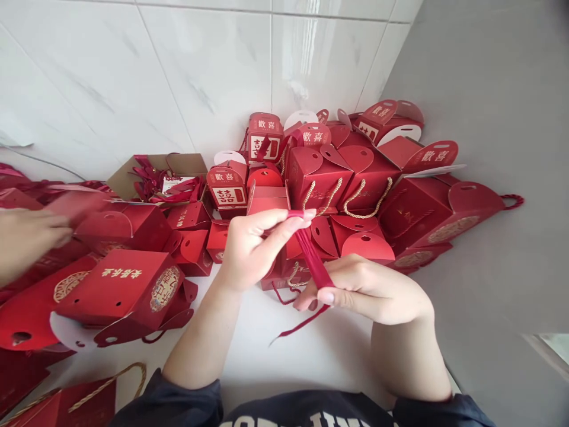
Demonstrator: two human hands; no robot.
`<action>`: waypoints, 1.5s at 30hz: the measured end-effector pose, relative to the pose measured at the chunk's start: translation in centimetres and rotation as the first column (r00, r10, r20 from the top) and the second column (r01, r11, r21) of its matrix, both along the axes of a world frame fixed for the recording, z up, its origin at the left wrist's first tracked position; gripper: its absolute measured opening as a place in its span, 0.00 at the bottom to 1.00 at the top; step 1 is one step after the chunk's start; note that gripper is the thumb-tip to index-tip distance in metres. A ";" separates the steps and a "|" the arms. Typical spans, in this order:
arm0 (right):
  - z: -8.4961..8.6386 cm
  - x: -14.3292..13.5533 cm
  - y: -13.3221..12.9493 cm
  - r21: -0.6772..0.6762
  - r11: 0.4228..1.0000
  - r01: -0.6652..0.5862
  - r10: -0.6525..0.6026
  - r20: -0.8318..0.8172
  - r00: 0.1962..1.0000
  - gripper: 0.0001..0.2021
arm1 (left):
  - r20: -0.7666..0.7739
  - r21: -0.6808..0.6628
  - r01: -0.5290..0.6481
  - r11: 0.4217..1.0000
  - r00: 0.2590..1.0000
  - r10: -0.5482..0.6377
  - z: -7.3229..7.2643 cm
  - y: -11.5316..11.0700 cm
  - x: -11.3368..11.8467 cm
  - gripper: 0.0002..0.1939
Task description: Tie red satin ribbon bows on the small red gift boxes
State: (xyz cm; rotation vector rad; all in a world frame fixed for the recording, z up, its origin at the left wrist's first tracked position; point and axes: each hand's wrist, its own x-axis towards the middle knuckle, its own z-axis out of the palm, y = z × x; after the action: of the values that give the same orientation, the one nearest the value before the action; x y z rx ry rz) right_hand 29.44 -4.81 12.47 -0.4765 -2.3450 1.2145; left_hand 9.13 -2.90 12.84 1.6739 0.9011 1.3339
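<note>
A dark red ribbon (312, 252) is stretched between my two hands, above the white surface. The fingertips of my left hand (258, 243) pinch its upper end. Lower down and to the right, my right hand (371, 290) grips the ribbon between thumb and fingers. A thin loose tail of it hangs to the lower left of my right hand. Just behind my hands stand red gift boxes (317, 169) with rounded flaps and gold rope handles.
Another person's hand (31, 243), blurred, reaches in at the left. A cardboard box (189, 163) holds ribbons. Red boxes (120, 284) are piled at the left. White tiles (213, 71) rise behind, and a grey panel (498, 178) stands at the right.
</note>
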 end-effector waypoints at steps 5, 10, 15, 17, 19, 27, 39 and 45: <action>-0.3 0.8 -0.5 0.055 0.998 -0.006 0.022 -0.289 0.957 0.17 | -0.449 0.042 0.145 0.989 0.886 -0.111 0.4 -0.9 -0.1 0.16; -1.1 1.0 -0.9 0.078 0.940 0.332 -0.249 -0.507 0.825 0.17 | -0.371 -0.172 0.230 0.958 0.885 -0.280 0.1 -0.6 -0.3 0.17; -1.1 0.1 -0.6 0.162 0.790 0.591 -0.444 -0.514 0.734 0.16 | -0.260 -0.385 0.321 0.865 0.862 -0.435 -0.1 -0.2 -0.4 0.20; -1.2 0.1 -0.3 0.223 0.749 0.624 -0.458 -0.505 0.731 0.16 | -0.236 -0.453 0.332 0.828 0.850 -0.470 0.1 -0.1 -0.5 0.21; -1.2 0.3 0.1 0.277 0.686 0.673 -0.459 -0.553 0.695 0.16 | -0.220 -0.526 0.341 0.779 0.830 -0.512 0.4 0.0 -0.7 0.21; -1.4 0.8 0.4 0.291 0.606 0.740 -0.464 -0.626 0.627 0.16 | 0.021 -0.425 0.604 0.674 0.751 -0.660 0.6 0.3 -1.4 0.14; -1.1 -2.5 -0.4 0.350 0.679 0.645 -0.608 -0.224 0.761 0.14 | 0.078 0.285 -0.120 0.951 0.992 0.102 -1.0 0.3 0.5 0.14; -0.8 -2.4 -0.3 0.321 0.751 0.577 -0.571 -0.123 0.811 0.18 | -0.184 0.660 -0.283 0.696 0.837 0.515 -0.8 0.0 -0.2 0.12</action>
State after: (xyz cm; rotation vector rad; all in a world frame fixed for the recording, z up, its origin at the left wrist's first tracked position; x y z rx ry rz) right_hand 27.06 -5.13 11.69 -0.9668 -2.0840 0.4981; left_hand 8.97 -2.93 11.99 2.3809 1.1873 1.7938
